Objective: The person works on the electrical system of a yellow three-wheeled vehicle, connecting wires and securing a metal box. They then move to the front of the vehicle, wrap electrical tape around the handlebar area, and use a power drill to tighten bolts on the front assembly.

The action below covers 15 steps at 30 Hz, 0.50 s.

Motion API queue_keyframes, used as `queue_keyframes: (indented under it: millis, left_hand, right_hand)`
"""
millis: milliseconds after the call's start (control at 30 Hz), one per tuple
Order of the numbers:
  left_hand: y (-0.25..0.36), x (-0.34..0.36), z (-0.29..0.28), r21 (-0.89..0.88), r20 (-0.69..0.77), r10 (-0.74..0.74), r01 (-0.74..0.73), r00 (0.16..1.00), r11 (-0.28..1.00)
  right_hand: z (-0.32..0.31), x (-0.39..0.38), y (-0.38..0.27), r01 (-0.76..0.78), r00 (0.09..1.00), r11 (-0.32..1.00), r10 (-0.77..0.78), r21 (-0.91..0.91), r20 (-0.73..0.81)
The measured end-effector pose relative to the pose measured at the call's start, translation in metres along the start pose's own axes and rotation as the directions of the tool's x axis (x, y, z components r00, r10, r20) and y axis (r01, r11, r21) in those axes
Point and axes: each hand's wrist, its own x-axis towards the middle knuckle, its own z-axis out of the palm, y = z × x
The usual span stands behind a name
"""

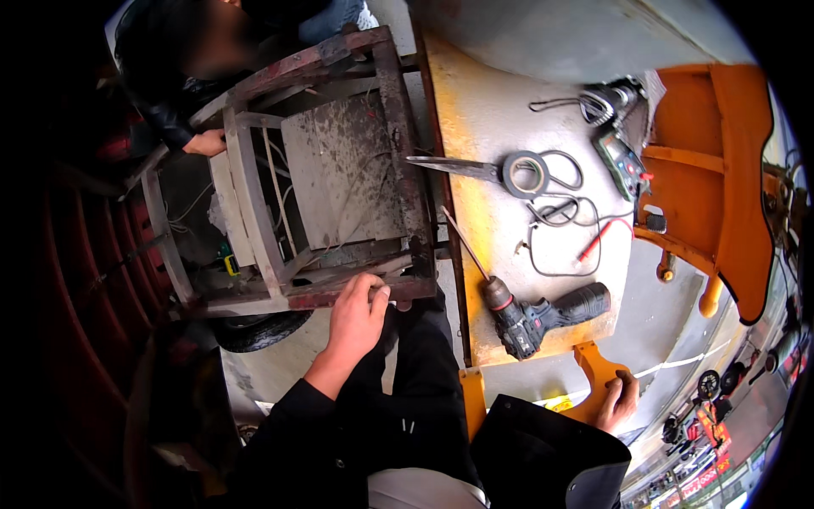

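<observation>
My left hand (357,317) rests on the near rail of a rusty metal frame (398,119), fingers curled over its edge. Inside the frame sits a grey stained panel (339,165) with thin wires running across it. My right hand (619,399) grips the lower edge of an orange bench (487,110). On the bench a cordless drill (530,318) with a long bit lies just beyond my right hand. Another person's hand (206,142) holds the frame's far left side.
On the orange bench lie a roll of tape (526,174), scissors, a multimeter (621,163) with red and black leads (585,237), and coiled wire. An orange wooden chair (721,170) stands at the right. A black tyre (259,329) sits under the frame.
</observation>
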Motion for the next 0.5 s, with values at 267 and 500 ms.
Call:
queue_keyframes:
  millis: [267, 500]
  left_hand:
    - [0.062, -0.045, 0.052, -0.140, -0.157, 0.239, -0.261, 0.958, 0.955]
    - [0.132, -0.146, 0.104, -0.314, -0.059, 0.312, -0.315, 0.948, 0.896]
  right_hand:
    - [0.000, 0.001, -0.017, 0.195, 0.979, 0.976, -0.200, -0.101, -0.043]
    - [0.001, 0.001, -0.009, 0.207, 0.971, 0.971, -0.219, -0.120, -0.096]
